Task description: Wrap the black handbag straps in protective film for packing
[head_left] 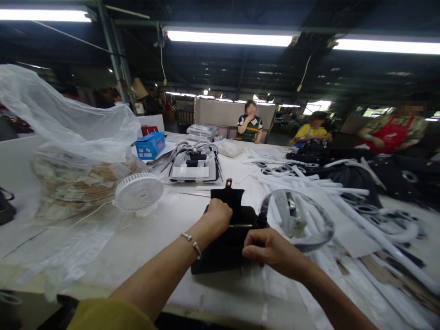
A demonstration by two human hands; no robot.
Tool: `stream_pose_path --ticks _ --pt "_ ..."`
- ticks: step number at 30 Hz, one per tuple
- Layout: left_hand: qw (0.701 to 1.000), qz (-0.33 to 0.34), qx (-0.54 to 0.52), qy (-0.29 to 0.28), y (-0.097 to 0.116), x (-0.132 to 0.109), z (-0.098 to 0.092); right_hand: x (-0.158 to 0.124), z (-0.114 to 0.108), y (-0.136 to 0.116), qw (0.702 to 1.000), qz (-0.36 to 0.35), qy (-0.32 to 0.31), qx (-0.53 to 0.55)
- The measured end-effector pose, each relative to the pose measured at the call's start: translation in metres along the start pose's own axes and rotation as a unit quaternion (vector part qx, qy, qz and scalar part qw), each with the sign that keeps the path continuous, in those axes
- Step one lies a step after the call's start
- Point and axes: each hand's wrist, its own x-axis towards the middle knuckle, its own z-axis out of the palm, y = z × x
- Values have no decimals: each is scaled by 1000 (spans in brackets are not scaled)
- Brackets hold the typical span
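A black bag (pixel 220 252) with a raised flap and a small metal clasp stands near the front edge of the white table. My left hand (pixel 219 217) reaches over its opening, fingers curled down and partly hidden inside, so what they hold does not show. At the right side of the bag, my right hand (pixel 263 247) is closed in a loose pinch against the front panel. Whatever lies between those fingertips is too small to make out.
A white fan (pixel 139 193) and a large plastic bag (pixel 79 183) stand left. Behind are a wrapped bag (pixel 194 167) and a blue box (pixel 150 145). A clear wrapped ring (pixel 297 217), white tubes (pixel 357 220) and black pieces lie right. Several people sit or stand beyond the table.
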Motion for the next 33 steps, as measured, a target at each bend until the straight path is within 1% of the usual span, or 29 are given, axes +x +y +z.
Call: stream_pose_path --ticks 3,5,8,10,11,12,14,15,16,19,24,28,33 --pt "1000 -16 -24 12 1 2 1 -3 0 1 1000 -13 -3 20" --pt "998 -22 -42 37 0 -5 -1 -5 -2 3 1000 -17 4 26" --pt "992 -37 -73 95 -3 -28 -3 -9 -8 7 999 -26 21 27" --pt "981 -49 -138 127 -6 -47 -2 -11 -12 10 999 -29 28 35" --pt "968 -51 -201 139 -7 -57 -1 -11 -14 10 998 -30 29 44" --pt "948 -51 -276 151 -7 -66 1 -11 -16 11 998 -30 30 55" --pt "890 -49 -416 177 -7 -81 5 -10 -18 12 996 -31 32 75" --pt "865 -48 -462 190 -7 -87 7 -9 -18 12 995 -30 34 83" --pt "851 -48 -484 199 -6 -91 9 -8 -17 12 995 -28 37 88" --pt "832 -39 -511 214 -1 -99 13 -6 -14 10 994 -17 44 97" --pt "813 -29 -544 207 6 -107 14 -8 -9 5 989 -18 39 141" --pt "799 5 -560 222 3 -108 15 -7 -6 -4 985 -25 31 168" --pt "777 46 -582 235 -6 -108 19 1 -1 -15 984 -37 17 174"
